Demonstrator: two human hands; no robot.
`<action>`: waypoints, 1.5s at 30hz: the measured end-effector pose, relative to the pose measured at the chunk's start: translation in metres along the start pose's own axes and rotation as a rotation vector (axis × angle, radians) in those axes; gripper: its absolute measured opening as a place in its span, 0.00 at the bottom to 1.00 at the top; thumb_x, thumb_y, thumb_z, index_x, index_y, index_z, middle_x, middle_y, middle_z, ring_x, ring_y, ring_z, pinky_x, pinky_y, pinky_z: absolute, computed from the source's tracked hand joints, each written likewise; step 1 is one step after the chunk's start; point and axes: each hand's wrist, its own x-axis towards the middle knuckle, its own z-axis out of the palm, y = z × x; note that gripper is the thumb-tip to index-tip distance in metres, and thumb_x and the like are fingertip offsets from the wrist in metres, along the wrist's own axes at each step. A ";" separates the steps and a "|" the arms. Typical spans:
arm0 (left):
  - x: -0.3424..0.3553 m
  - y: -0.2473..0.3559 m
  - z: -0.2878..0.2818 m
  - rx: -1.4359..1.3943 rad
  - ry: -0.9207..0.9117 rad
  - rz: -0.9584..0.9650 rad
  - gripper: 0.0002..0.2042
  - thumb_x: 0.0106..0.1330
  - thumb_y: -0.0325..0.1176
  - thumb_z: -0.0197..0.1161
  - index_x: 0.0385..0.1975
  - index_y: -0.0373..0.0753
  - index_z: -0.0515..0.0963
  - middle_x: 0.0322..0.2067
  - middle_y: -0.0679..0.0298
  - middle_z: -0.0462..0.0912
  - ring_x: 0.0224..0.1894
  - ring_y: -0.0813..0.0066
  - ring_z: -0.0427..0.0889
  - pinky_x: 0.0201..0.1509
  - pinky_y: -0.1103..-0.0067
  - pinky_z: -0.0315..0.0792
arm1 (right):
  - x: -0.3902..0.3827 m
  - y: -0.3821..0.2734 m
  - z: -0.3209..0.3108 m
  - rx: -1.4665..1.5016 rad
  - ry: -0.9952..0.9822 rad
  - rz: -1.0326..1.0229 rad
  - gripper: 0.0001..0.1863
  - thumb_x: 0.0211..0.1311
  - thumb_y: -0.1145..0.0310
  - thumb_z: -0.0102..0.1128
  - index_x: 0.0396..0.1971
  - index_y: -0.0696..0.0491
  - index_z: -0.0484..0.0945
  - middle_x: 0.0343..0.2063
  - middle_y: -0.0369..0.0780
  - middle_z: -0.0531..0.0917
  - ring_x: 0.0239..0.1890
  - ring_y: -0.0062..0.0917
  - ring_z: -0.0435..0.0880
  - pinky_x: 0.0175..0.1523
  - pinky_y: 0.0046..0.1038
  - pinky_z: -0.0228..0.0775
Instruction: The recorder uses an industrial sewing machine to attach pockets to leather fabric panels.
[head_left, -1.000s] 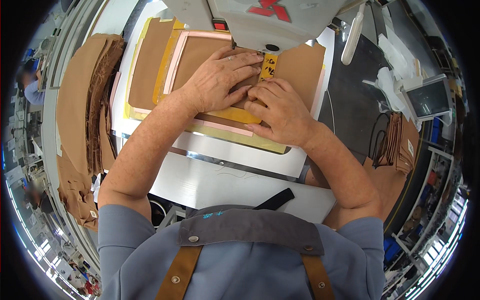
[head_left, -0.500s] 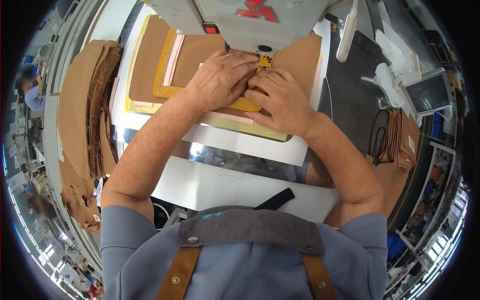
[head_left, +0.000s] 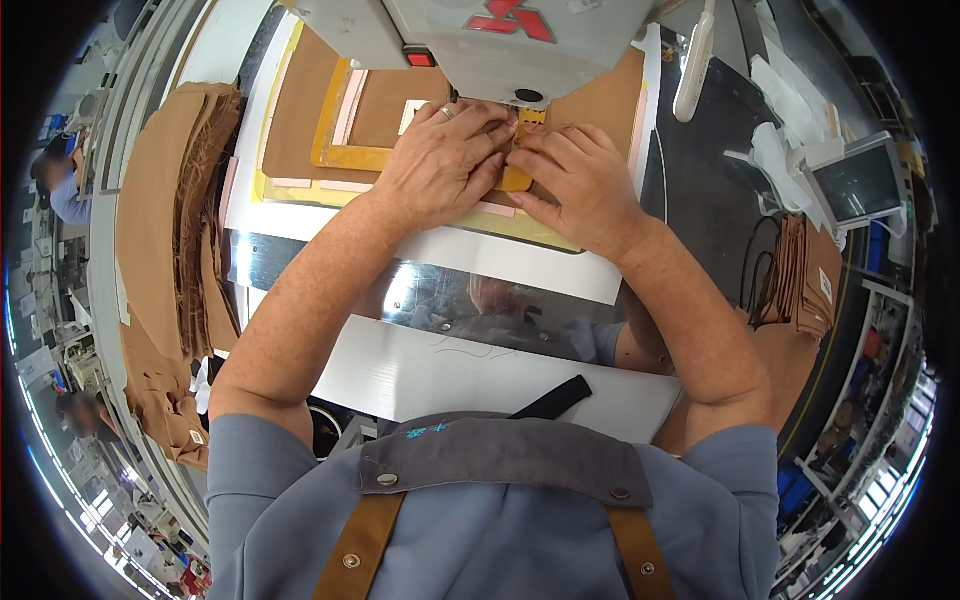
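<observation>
Grey apron bib [head_left: 500, 458]: one, nearest. Black strip [head_left: 553, 398]: one, aslant at the worktop's near edge, right of centre. Worktop [head_left: 380, 372]: white; loose threads [head_left: 465, 350] toward its far edge. Metal plate [head_left: 430, 297]: polished, beyond that edge. White sheet [head_left: 590, 280]: on the plate, near edge aslant.

Brown panel [head_left: 300, 110]: on the white sheet, over a yellow backing [head_left: 545, 236], running under both hands and below the machine. Yellow frame [head_left: 358, 158]: on the panel, lower bar passing beneath the left hand. Pink strip [head_left: 350, 106]: just inside the frame's left bar. White tag [head_left: 411, 113]: beside the left knuckles.

Left hand [head_left: 440, 165]: laid on the work, fingers together, thumb drawn in. Right hand [head_left: 580, 185]: fingers bent over a yellow piece [head_left: 517, 180], thumb apart, below. Whether either pinches anything cannot be told; fingertips partly hidden.

Step, as judged: pressing and lining up the panel and yellow piece below the machine head. Next move, as judged: calls for even pressure, fingertips out from under the head.

Machine head [head_left: 510, 60]: grey, close above the fingers, limiting room upward and at the far side. Room for moving: chiefly toward the white sheet's near edge and the plate. Brown stack [head_left: 160, 220]: beyond the sheet's left edge, bounding sideways travel. Screen [head_left: 856, 190]: well apart, right.
</observation>
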 end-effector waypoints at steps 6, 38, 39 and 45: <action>-0.006 -0.009 0.003 -0.098 -0.070 -0.007 0.20 0.64 0.37 0.67 0.55 0.38 0.84 0.56 0.62 0.81 0.59 0.64 0.79 0.66 0.66 0.69 | 0.001 0.008 -0.001 -0.007 -0.013 0.017 0.18 0.53 0.62 0.75 0.42 0.51 0.83 0.46 0.35 0.85 0.52 0.29 0.84 0.59 0.35 0.71; -0.008 -0.029 -0.006 -0.221 -0.087 -0.178 0.23 0.56 0.33 0.65 0.55 0.39 0.83 0.55 0.60 0.86 0.59 0.62 0.81 0.75 0.65 0.58 | 0.006 0.038 0.005 -0.119 0.087 0.053 0.15 0.58 0.61 0.73 0.44 0.49 0.83 0.51 0.30 0.85 0.56 0.24 0.83 0.64 0.34 0.69; -0.008 -0.026 -0.009 -0.197 -0.102 -0.176 0.24 0.56 0.34 0.65 0.56 0.39 0.82 0.57 0.60 0.85 0.61 0.62 0.80 0.76 0.64 0.56 | 0.006 0.039 0.005 -0.123 0.083 0.061 0.15 0.59 0.61 0.72 0.44 0.49 0.84 0.51 0.30 0.85 0.58 0.24 0.82 0.65 0.34 0.69; -0.018 -0.015 -0.010 -0.075 -0.066 -0.115 0.26 0.58 0.35 0.66 0.60 0.41 0.80 0.63 0.60 0.81 0.69 0.63 0.75 0.79 0.60 0.49 | 0.002 0.040 0.002 -0.112 0.048 0.089 0.16 0.61 0.61 0.70 0.48 0.49 0.84 0.52 0.31 0.85 0.61 0.23 0.80 0.68 0.35 0.68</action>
